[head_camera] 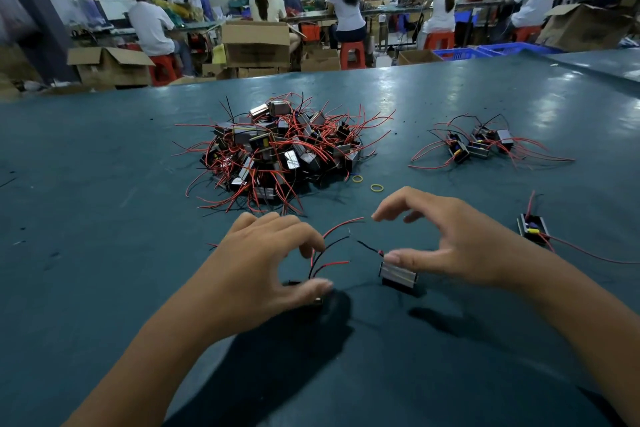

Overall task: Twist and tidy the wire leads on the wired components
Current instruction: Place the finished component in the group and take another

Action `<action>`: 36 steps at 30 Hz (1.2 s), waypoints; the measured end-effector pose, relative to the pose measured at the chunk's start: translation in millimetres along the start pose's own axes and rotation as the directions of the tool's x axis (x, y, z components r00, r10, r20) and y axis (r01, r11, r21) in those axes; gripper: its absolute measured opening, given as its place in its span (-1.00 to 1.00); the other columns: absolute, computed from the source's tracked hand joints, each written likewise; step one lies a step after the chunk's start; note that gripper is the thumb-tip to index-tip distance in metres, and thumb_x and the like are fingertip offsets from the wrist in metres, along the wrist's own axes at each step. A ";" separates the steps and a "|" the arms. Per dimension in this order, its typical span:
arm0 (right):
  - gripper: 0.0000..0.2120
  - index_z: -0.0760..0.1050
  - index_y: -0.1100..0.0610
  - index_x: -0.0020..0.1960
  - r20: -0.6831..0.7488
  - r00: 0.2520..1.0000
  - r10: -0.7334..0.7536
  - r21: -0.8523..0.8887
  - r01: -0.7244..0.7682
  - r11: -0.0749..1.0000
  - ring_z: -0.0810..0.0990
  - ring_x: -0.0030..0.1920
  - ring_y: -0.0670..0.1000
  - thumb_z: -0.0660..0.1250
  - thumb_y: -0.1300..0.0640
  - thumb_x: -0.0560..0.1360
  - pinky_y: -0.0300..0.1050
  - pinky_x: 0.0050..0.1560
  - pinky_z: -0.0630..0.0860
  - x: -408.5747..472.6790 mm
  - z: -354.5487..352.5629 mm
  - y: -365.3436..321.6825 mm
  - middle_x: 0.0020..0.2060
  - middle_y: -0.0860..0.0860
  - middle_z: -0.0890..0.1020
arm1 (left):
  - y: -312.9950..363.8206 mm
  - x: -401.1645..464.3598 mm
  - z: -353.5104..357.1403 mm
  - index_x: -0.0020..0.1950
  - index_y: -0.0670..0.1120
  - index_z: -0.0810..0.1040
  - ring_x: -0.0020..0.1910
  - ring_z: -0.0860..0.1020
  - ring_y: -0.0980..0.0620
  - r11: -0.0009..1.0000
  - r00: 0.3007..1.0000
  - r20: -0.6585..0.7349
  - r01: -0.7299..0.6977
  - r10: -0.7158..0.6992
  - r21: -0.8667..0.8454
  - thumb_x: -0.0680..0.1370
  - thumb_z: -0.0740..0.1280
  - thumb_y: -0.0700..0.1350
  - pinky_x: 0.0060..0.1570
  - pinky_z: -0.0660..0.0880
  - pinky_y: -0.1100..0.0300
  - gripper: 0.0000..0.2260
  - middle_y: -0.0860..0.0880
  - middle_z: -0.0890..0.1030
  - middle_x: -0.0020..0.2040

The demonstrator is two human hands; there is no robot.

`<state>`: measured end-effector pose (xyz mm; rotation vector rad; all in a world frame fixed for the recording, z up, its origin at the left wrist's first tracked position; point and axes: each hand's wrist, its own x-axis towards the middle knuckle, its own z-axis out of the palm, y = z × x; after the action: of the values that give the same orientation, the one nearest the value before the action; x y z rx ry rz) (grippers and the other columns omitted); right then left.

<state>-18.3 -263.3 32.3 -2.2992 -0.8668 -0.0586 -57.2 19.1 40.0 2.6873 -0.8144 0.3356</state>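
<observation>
Two wired components in work at 6 o'clock on the teal-green worktable (104, 184). Left hand (263, 263) curled over one component, mostly hidden beneath thumb and palm, thumb pressing it down; red and black leads (332, 246) rising between thumb and forefinger and fanning toward 1 o'clock, free ends untwisted. Right hand (450, 243) spread wide, thumb tip resting on the silver-faced component (398, 276) near its short black lead, forefinger extended toward the free lead ends but not touching them; nothing pinched. Bodies probably pinned this way to stop sliding while lead ends are gathered for twisting. Unprocessed stock heaped in a tangled pile of components (277, 152) at 12 o'clock, within reach. Smaller group of components (478, 146) at 2 o'clock, leads splayed; whether finished, cannot tell. Single component (533, 229) at 3 o'clock, well apart. Two yellow rubber bands (376, 187) between pile and hands, likely for bundling.
</observation>
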 end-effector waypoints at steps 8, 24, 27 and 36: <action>-0.65 0.45 -0.12 0.12 0.217 0.941 0.260 -0.362 -0.169 0.917 0.54 -0.08 -0.17 0.39 -0.26 0.44 -0.09 0.04 0.52 1.8 7.5 0.9 -0.10 -0.20 0.57 | -8.4 -3.1 1.9 0.22 0.22 0.47 -0.01 0.36 0.28 0.973 0.972 0.225 0.009 -0.062 0.229 0.50 0.23 0.38 0.13 0.15 0.24 -0.61 0.31 0.47 -0.01; -0.81 0.55 -0.04 -0.11 0.034 0.950 0.310 0.363 -0.301 0.882 0.66 -0.25 0.18 0.55 0.01 0.40 -0.11 -0.33 0.58 5.2 9.9 -3.9 -0.27 0.02 0.67 | 5.0 4.3 8.6 -0.06 0.05 0.67 -0.32 0.53 0.22 0.755 0.951 0.167 0.309 -0.261 -0.578 0.51 0.45 0.04 -0.26 0.41 0.39 -0.90 0.11 0.67 -0.24; -0.76 0.54 0.01 -0.05 0.019 0.952 0.307 0.414 -0.287 0.864 0.65 -0.30 0.20 0.55 0.00 0.39 -0.10 -0.31 0.58 5.9 11.4 -8.6 -0.26 0.05 0.67 | 15.8 6.7 16.3 -0.07 -0.09 0.68 -0.25 0.62 0.07 0.501 0.925 0.212 0.352 -0.316 -0.791 0.47 0.47 -0.02 -0.20 0.51 0.26 -0.85 -0.03 0.69 -0.24; -0.76 0.51 -0.07 0.03 -0.215 0.942 0.259 0.095 -0.244 0.965 0.54 -0.37 -0.23 0.48 -0.04 0.43 -0.44 -0.33 0.39 2.9 44.9 -27.6 -0.36 -0.19 0.58 | 23.5 10.5 45.2 -0.10 -0.09 0.63 -0.26 0.60 0.10 0.626 0.904 0.087 0.357 -0.419 -0.694 0.48 0.50 -0.12 -0.09 0.56 0.03 -0.91 -0.06 0.69 -0.23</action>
<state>-40.9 -219.1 14.2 -2.2683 -0.4485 -0.1722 -56.2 -20.9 6.8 2.0131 -0.2183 0.0093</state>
